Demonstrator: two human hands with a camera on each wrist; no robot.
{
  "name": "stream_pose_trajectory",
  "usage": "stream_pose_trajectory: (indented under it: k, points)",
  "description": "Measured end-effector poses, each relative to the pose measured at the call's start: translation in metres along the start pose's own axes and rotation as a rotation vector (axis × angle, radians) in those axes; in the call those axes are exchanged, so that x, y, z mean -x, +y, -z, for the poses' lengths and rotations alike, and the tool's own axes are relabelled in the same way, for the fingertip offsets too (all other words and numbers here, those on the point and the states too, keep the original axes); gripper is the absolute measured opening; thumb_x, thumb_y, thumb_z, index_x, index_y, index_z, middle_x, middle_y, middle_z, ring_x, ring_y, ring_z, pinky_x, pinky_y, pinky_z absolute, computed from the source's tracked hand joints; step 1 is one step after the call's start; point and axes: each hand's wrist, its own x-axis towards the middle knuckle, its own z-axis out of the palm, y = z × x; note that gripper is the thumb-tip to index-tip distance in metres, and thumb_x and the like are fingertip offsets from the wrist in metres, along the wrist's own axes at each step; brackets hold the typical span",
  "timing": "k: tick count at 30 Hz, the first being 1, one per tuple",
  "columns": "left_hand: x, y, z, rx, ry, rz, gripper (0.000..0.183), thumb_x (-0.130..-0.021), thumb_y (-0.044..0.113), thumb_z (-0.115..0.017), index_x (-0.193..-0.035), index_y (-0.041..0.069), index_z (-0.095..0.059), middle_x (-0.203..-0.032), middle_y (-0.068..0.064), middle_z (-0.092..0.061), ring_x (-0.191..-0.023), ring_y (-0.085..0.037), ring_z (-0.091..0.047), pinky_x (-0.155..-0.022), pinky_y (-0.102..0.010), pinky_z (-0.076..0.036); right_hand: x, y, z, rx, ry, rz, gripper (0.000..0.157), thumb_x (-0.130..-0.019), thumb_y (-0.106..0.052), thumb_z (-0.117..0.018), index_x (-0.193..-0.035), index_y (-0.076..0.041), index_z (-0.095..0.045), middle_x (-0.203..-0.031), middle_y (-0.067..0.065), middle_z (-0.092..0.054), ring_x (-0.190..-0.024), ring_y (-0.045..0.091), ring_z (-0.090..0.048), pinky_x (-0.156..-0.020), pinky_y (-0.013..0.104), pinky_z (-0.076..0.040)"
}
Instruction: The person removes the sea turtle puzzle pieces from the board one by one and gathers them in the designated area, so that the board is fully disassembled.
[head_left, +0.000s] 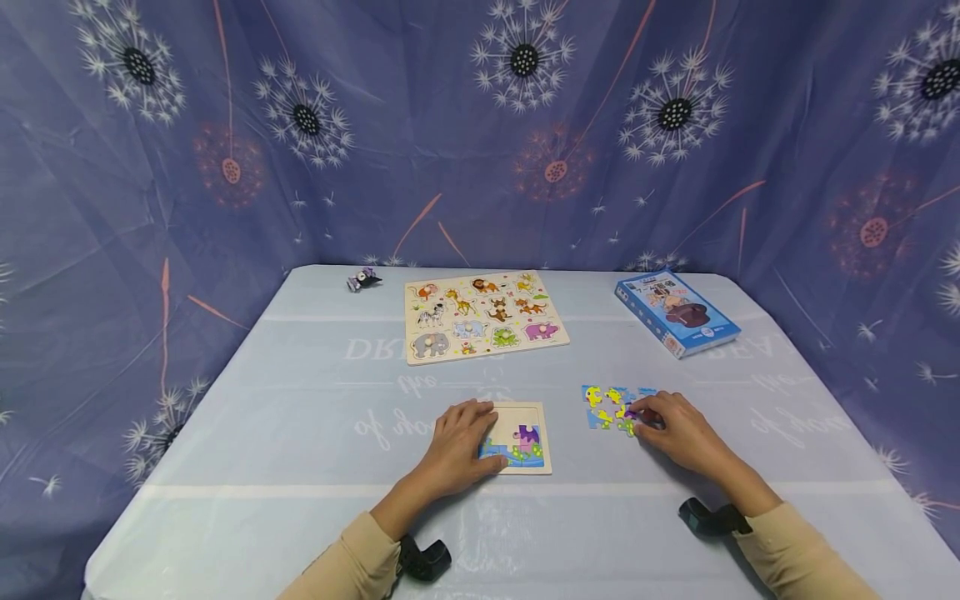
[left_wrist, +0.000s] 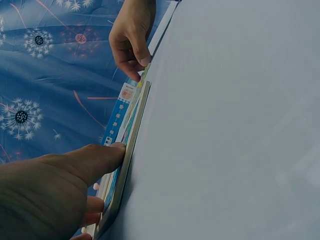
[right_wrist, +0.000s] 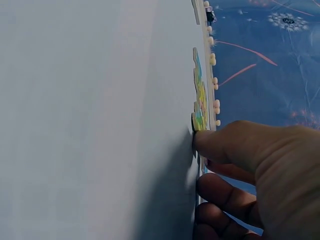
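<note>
My left hand (head_left: 456, 450) grips the left side of a small square wooden puzzle tray (head_left: 547, 442), fingers at its far edge and thumb over its near edge. Inside the tray, joined pieces (head_left: 528, 455) in blue, green and purple fill the lower and right parts; bare wood shows above. To the right, my right hand (head_left: 681, 433) pinches a purple jigsaw piece (head_left: 631, 412) between thumb and fingertips, mostly hidden by the fingers. It is low over a group of loose jigsaw pieces (head_left: 593, 397) in yellow, blue and green, some partly covered by the hand.
Farther back lies a wooden animal peg puzzle (head_left: 480, 329) with knobbed pieces. A blue box (head_left: 678, 312) stands at the back right, and a small dark purple object (head_left: 363, 279) sits at the back left. A patterned curtain (head_left: 420, 125) hangs behind the table.
</note>
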Motion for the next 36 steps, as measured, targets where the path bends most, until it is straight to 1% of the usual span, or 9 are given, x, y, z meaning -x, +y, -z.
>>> stream_pose_trajectory:
  k: [6,12,16,21,25,29,36]
  points:
    - [0.000,0.000,0.000,0.013,0.005,-0.008,0.065,-0.080,0.036,-0.070,-0.132,0.003,-0.052,-0.140,-0.011,-0.045,-0.133,-0.035,-0.034,-0.104,-0.057,-0.025,-0.001,0.001,-0.001,0.006,-0.006,0.003,0.025,-0.077,-0.013,-0.073,-0.102,-0.010,-0.069,-0.082,-0.002,-0.057,-0.079,0.014,-0.047,-0.068,0.030,-0.038]
    - [0.000,0.000,0.001,0.011,-0.003,-0.002,0.067,-0.080,0.038,-0.069,-0.134,0.003,-0.051,-0.142,-0.010,-0.044,-0.134,-0.034,-0.033,-0.106,-0.056,-0.024,-0.001,0.000,0.000,0.009,-0.009,0.002,0.026,-0.077,-0.012,-0.072,-0.103,-0.009,-0.069,-0.083,-0.001,-0.058,-0.080,0.015,-0.047,-0.068,0.030,-0.037]
    - [-0.001,0.001,0.002,0.013,-0.004,0.001,0.067,-0.080,0.039,-0.069,-0.134,0.003,-0.051,-0.142,-0.010,-0.044,-0.134,-0.034,-0.033,-0.107,-0.056,-0.024,-0.002,-0.004,0.001,0.011,0.017,0.010,0.026,-0.077,-0.011,-0.073,-0.102,-0.008,-0.069,-0.083,0.000,-0.059,-0.081,0.016,-0.047,-0.068,0.030,-0.037]
    - [-0.003,0.003,0.005,0.005,-0.012,0.001,0.066,-0.079,0.039,-0.068,-0.133,0.004,-0.051,-0.141,-0.010,-0.044,-0.133,-0.034,-0.033,-0.106,-0.056,-0.024,-0.003,-0.019,-0.001,0.020,0.083,0.050,0.025,-0.073,-0.007,-0.075,-0.098,-0.006,-0.070,-0.079,0.000,-0.057,-0.079,0.016,-0.044,-0.067,0.030,-0.036]
    - [-0.006,0.007,0.007,0.005,-0.013,-0.003,0.065,-0.080,0.038,-0.068,-0.133,0.004,-0.052,-0.141,-0.011,-0.044,-0.134,-0.035,-0.032,-0.107,-0.056,-0.023,-0.004,-0.034,-0.007,0.033,0.098,0.103,0.025,-0.072,-0.008,-0.077,-0.096,-0.009,-0.070,-0.078,-0.003,-0.055,-0.079,0.014,-0.044,-0.068,0.031,-0.037]
    - [-0.012,0.011,0.006,-0.006,-0.012,-0.011,0.065,-0.080,0.038,-0.068,-0.133,0.005,-0.052,-0.142,-0.011,-0.043,-0.135,-0.035,-0.032,-0.108,-0.056,-0.022,-0.007,-0.052,-0.017,0.022,0.070,0.145,0.025,-0.073,-0.012,-0.077,-0.097,-0.012,-0.069,-0.078,-0.004,-0.055,-0.079,0.012,-0.043,-0.068,0.030,-0.038]
    - [-0.018,0.018,-0.002,-0.047,-0.046,-0.005,0.068,-0.081,0.043,-0.066,-0.134,0.006,-0.050,-0.144,-0.011,-0.042,-0.136,-0.033,-0.032,-0.109,-0.054,-0.024,-0.015,-0.080,-0.033,-0.013,-0.026,0.154,0.026,-0.075,-0.018,-0.077,-0.100,-0.017,-0.069,-0.081,-0.008,-0.055,-0.083,0.009,-0.044,-0.073,0.031,-0.041]
